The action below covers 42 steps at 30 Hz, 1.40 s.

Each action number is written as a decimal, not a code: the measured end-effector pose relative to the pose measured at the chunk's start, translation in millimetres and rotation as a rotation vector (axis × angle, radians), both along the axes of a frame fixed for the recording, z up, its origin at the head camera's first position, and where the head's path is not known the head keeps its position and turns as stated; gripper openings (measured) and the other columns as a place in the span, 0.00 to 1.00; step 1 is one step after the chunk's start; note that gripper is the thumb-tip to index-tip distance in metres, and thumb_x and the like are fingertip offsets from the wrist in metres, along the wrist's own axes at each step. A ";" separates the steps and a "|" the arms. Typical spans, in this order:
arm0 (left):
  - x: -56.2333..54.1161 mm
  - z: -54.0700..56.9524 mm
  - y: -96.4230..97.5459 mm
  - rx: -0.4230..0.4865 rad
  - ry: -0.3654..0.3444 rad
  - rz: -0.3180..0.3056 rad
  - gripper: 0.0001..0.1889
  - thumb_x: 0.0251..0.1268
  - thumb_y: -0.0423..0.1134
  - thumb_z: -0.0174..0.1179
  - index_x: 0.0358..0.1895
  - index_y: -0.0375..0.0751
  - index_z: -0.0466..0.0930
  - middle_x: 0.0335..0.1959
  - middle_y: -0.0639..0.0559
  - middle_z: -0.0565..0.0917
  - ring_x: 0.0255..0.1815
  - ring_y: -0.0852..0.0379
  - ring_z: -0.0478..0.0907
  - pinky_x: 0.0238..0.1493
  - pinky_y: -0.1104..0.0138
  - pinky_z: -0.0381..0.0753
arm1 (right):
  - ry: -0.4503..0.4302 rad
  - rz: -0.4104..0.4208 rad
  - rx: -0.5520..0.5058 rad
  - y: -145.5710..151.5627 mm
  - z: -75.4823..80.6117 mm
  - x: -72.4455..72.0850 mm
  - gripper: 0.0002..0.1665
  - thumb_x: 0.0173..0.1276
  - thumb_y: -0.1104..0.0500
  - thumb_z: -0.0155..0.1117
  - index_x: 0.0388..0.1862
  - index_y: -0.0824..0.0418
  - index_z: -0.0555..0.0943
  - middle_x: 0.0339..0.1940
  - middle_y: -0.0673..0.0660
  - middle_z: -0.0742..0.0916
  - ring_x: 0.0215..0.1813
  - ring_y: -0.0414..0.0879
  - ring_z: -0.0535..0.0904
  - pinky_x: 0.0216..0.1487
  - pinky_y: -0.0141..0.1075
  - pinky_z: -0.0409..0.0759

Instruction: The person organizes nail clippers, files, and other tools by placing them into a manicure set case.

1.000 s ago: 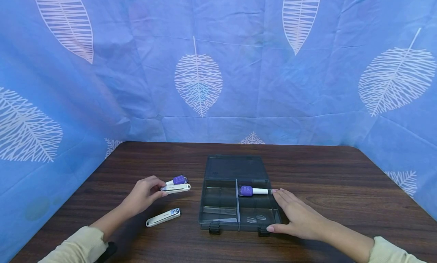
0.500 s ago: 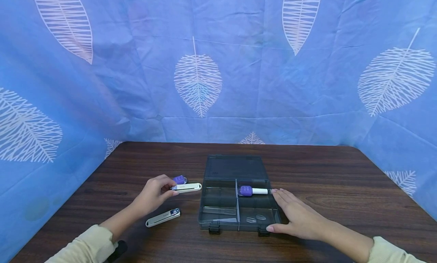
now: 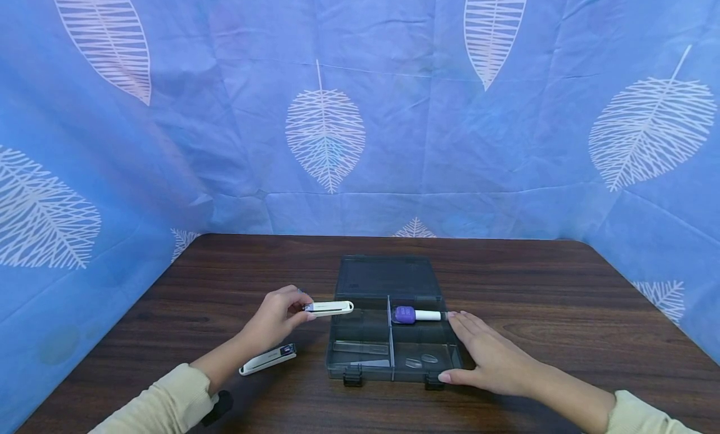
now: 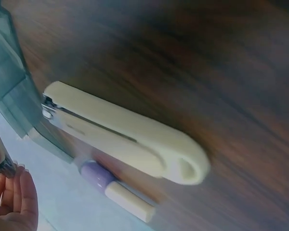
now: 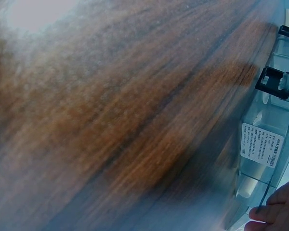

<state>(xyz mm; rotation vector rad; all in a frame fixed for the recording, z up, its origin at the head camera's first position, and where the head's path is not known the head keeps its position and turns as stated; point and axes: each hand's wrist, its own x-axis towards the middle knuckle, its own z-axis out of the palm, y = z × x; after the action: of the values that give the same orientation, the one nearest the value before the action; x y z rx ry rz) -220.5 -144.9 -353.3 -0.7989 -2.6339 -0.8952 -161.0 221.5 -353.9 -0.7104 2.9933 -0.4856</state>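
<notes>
My left hand [image 3: 275, 318] pinches a cream nail clipper [image 3: 329, 307] by its jaw end. The clipper's free end, with a hole, overlaps the left edge of a dark see-through divided box [image 3: 388, 276]. My right hand [image 3: 492, 356] rests against the box's right side, fingers straight, thumb at the front corner. Inside the back right compartment lies a purple nail polish bottle [image 3: 406, 315] with a white cap. A second cream nail clipper [image 4: 120, 130] lies on the table below my left wrist. Another purple nail polish bottle [image 4: 95, 175] is mostly hidden by my left hand in the head view.
The box's lid is laid back behind it, with two black latches [image 3: 353, 376] at the front. Small clear oval pieces [image 3: 430, 359] sit in the front right compartment. A printed label [image 5: 261, 144] shows on the box in the right wrist view. Blue leaf-patterned cloth [image 3: 242, 140] surrounds the table.
My left hand has carried the nail clipper rightward, from beside the loose polish bottle to the box's left edge. My right hand and the box have stayed put.
</notes>
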 end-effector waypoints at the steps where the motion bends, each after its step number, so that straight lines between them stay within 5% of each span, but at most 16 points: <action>1: -0.4 0.2 1.9 0.000 0.002 -0.001 0.06 0.53 0.32 0.65 0.35 0.37 0.83 0.30 0.53 0.79 0.28 0.66 0.72 0.30 0.76 0.77 | -0.001 -0.001 0.000 -0.1 0.1 0.0 0.61 0.54 0.26 0.55 0.68 0.73 0.59 0.69 0.72 0.65 0.70 0.67 0.58 0.64 0.62 0.60; 18: -16.5 -1.4 37.7 -0.058 0.035 -0.084 0.06 0.57 0.33 0.63 0.35 0.34 0.82 0.29 0.51 0.78 0.27 0.66 0.70 0.27 0.76 0.73 | 0.007 -0.003 0.001 -0.8 0.4 0.7 0.61 0.54 0.26 0.56 0.68 0.74 0.59 0.68 0.72 0.66 0.70 0.68 0.58 0.63 0.62 0.60; 29: -23.1 4.4 59.0 -0.302 0.074 -0.137 0.08 0.58 0.37 0.62 0.36 0.36 0.83 0.29 0.52 0.76 0.28 0.63 0.67 0.28 0.74 0.73 | 0.016 0.006 0.006 -0.2 0.1 0.7 0.60 0.55 0.27 0.55 0.68 0.74 0.59 0.68 0.72 0.65 0.70 0.68 0.59 0.63 0.62 0.61; 42: -30.8 1.4 69.4 -0.507 0.120 -0.106 0.06 0.55 0.38 0.66 0.31 0.39 0.84 0.27 0.52 0.78 0.30 0.59 0.73 0.32 0.70 0.76 | 0.015 0.007 0.016 0.5 -0.2 0.5 0.61 0.55 0.26 0.54 0.68 0.73 0.59 0.69 0.72 0.65 0.70 0.68 0.58 0.64 0.61 0.60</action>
<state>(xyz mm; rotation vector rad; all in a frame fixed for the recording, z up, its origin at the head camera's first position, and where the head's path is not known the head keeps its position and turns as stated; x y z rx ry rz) -251.3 -75.5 -352.0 -1.0746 -2.7581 -0.1787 -160.5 222.0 -354.0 -0.7260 3.0045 -0.4577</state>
